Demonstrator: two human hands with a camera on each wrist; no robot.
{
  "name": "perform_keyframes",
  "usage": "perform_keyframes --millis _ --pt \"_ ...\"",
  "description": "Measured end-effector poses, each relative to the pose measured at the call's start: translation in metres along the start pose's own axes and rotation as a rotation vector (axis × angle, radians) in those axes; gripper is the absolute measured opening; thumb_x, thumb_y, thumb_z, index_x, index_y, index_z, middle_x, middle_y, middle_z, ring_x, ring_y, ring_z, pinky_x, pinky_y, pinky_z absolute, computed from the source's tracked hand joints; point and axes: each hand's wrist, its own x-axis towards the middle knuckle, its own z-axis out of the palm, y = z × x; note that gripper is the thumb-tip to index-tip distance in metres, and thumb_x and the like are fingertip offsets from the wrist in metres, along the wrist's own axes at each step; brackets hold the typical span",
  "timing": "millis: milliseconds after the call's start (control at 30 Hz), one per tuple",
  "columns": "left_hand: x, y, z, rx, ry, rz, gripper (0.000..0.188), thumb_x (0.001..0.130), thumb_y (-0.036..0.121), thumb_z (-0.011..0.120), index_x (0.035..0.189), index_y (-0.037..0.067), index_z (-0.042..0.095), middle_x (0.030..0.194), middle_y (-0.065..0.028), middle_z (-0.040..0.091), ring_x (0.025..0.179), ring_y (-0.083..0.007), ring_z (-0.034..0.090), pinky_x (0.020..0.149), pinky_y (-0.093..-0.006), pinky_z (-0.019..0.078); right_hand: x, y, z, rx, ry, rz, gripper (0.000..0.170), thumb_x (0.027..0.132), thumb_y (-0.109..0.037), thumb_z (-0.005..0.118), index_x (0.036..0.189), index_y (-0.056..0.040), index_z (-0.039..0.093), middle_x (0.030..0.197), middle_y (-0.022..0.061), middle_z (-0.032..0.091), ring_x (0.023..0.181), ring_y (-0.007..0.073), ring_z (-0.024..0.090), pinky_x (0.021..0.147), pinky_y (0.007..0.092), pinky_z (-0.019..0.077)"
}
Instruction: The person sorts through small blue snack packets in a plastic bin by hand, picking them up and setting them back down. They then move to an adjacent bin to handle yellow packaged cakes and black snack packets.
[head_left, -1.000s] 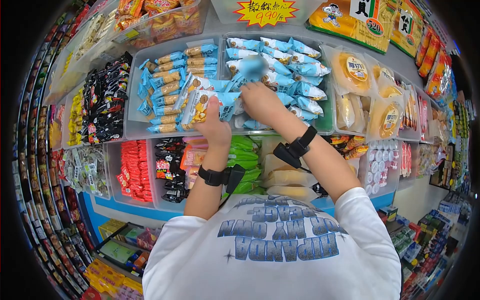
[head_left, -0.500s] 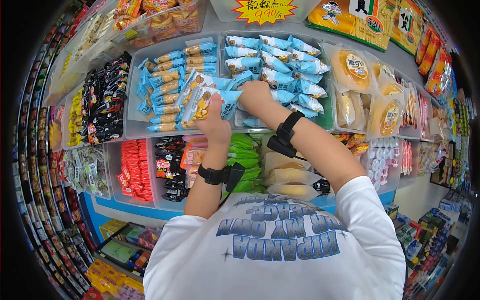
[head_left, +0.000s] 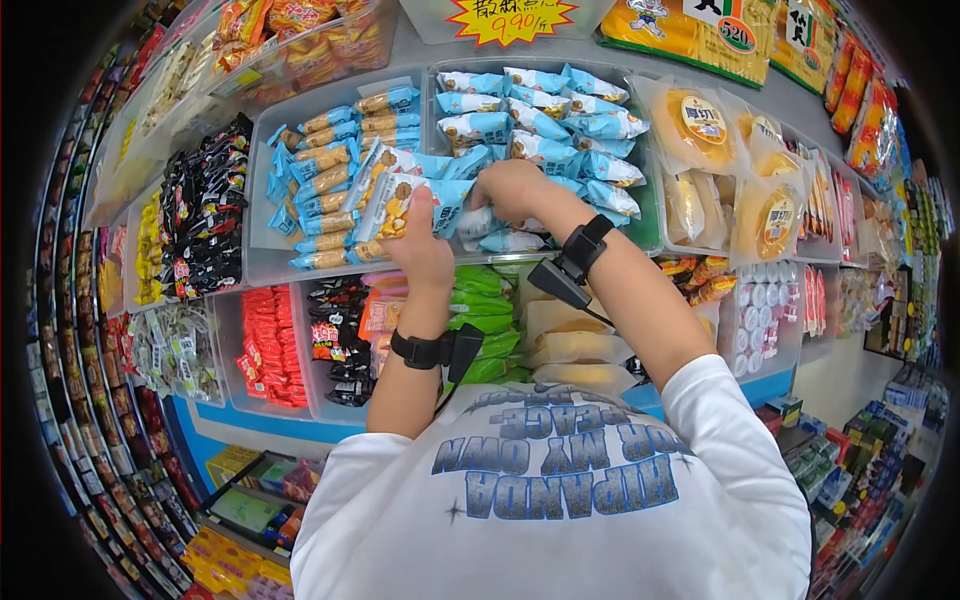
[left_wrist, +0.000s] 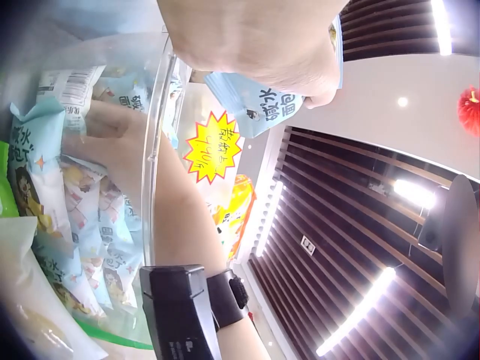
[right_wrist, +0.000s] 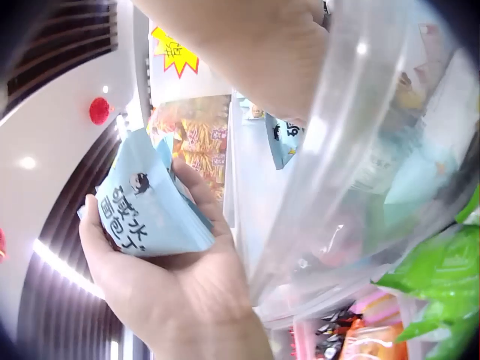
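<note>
In the head view, the left hand (head_left: 423,250) holds several blue-and-white snack packets (head_left: 395,205) above the divider between two clear bins, thumb on top. Its curled fingers and thumb also show round the blue packets (right_wrist: 154,199) in the right wrist view. The right hand (head_left: 515,190) is down in the right-hand bin (head_left: 655,190), fingers bent, with a blurred whitish packet (head_left: 476,222) at their tips. From the left wrist view, its fingers pinch near a packet with a barcode (left_wrist: 71,90), among similar packets (left_wrist: 45,172). Part of its grip is hidden.
Stacked brown-and-blue packets (head_left: 325,180) fill the bin at left. Round cakes (head_left: 700,125) lie at right, black packets (head_left: 205,200) farther left. Nearer the body are bins of red packets (head_left: 270,345) and green packets (head_left: 490,350). A yellow price sign (head_left: 515,18) stands behind.
The right hand's fingertips have drawn left and nearer the body within the bin, and a whitish packet now shows beneath them. The left hand still holds its packets; the head view has shifted slightly.
</note>
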Motion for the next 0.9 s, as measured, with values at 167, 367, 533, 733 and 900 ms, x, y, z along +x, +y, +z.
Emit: perform_keyframes --millis 167,367,533,733,900 --pt "0.001 0.0 -0.001 0.035 -0.021 0.019 0.031 0.088 0.005 0.066 0.117 -0.001 0.058 0.109 -0.0063 0.064 0.093 -0.0138 0.064 0.08 -0.0295 0.0534 -0.006 -0.009 -0.004 0.051 0.014 -0.033 0.029 0.072 -0.004 0.067 0.092 -0.0205 0.078 0.092 0.0058 0.074 0.09 0.0269 0.07 0.075 0.0386 0.0556" --pt "0.001 0.004 0.004 0.031 -0.026 -0.001 0.03 0.088 0.004 0.065 0.117 -0.001 0.058 0.109 -0.0061 0.064 0.092 -0.0142 0.064 0.08 -0.0297 0.0531 -0.005 -0.018 -0.012 -0.154 -0.114 0.029 0.02 0.067 -0.011 0.073 0.087 -0.0113 0.076 0.092 0.0116 0.072 0.089 0.0308 0.07 0.074 0.0411 0.0565" --pt "0.0 0.001 -0.001 0.048 0.02 -0.039 0.03 0.088 0.004 0.065 0.116 0.0 0.059 0.108 -0.0059 0.064 0.091 -0.0146 0.064 0.08 -0.0305 0.0528 -0.005 -0.016 -0.013 -0.184 -0.137 -0.01 0.027 0.064 -0.016 0.075 0.091 -0.0095 0.076 0.093 0.0129 0.072 0.088 0.032 0.069 0.073 0.0436 0.056" --pt "-0.003 0.005 0.003 0.054 0.026 -0.037 0.03 0.088 0.007 0.065 0.116 0.0 0.058 0.108 -0.0066 0.064 0.092 -0.0153 0.064 0.08 -0.0306 0.0522 -0.057 -0.002 -0.04 0.304 0.197 -0.119 0.033 0.082 -0.016 0.068 0.113 -0.0058 0.069 0.101 0.0132 0.071 0.093 0.032 0.068 0.082 0.0399 0.0534" --pt "0.0 0.002 -0.009 0.349 -0.093 0.079 0.034 0.091 0.014 0.061 0.12 -0.002 0.056 0.113 -0.0092 0.063 0.099 -0.0185 0.063 0.089 -0.0351 0.0495 -0.12 0.026 -0.048 0.977 0.685 -0.033 0.02 0.092 -0.008 0.06 0.108 -0.0002 0.069 0.102 0.0117 0.073 0.093 0.0202 0.069 0.083 0.0306 0.0525"
